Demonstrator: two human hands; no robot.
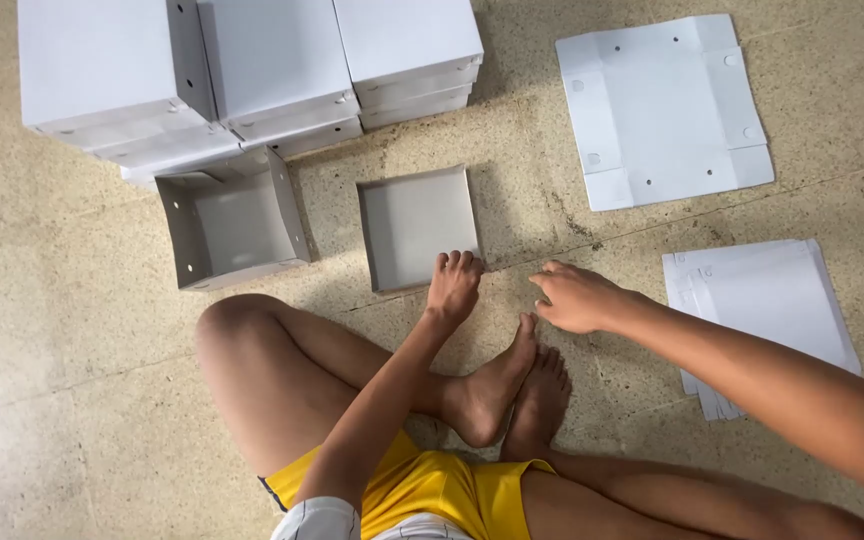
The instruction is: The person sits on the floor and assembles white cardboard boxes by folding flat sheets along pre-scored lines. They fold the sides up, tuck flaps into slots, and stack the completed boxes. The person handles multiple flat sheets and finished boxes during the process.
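The shallow gray tray (417,225), a square of folded cardboard with low upright walls and a smooth matte inside, lay on the floor straight ahead of the seated person, and the left hand (454,285) rested at its near right corner, fingers together and bent down onto the rim, touching rather than gripping it. The right hand (572,297) hovered just to the right of it above the bare floor (52,330), fingers loosely curled and holding nothing. Left of the tray stood a deeper open box (232,220) of the same gray board, with small round holes punched in its walls. Behind both was a row of closed white boxes (252,70), rectangular with smooth lids, stacked close together. At the upper right a flat unfolded sheet (662,110) lay spread out, white, with creased flaps at its corners and small holes near its edges. Near the right forearm lay a stack of flat white sheets (762,300), their edges slightly fanned. The floor was speckled beige stone, rough-looking, with thin joint lines.
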